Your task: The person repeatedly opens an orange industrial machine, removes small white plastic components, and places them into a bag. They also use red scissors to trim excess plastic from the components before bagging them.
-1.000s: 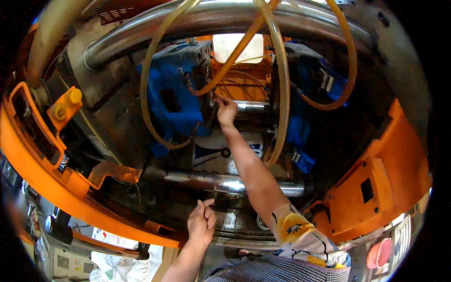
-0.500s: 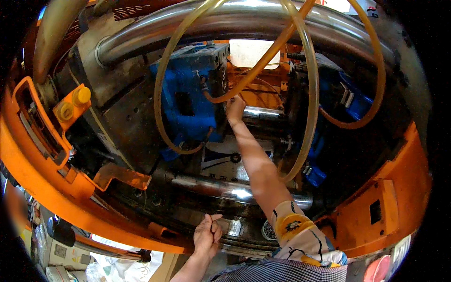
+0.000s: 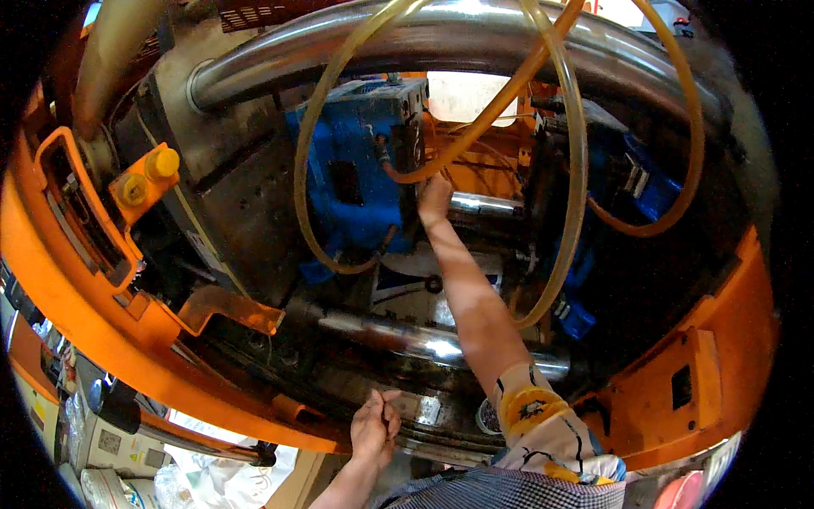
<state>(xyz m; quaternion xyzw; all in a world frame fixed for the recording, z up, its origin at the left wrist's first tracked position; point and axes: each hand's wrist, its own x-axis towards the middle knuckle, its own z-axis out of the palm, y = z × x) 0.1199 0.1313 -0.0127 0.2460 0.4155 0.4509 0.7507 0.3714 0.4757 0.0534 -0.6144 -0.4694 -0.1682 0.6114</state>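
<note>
The blue block (image 3: pixel 370 197) sits far, left of centre. The right hand (image 3: pixel 435 202) is beside its right face; grip cannot be determined. The left hand (image 3: pixel 371 426) is near, fingers curled, contents indeterminable.

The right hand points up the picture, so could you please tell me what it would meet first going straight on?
Probably the amber hose, which crosses the picture just beyond the right hand, beside the blue block; depth is unclear, though, so the hand might pass under the hose.
</note>
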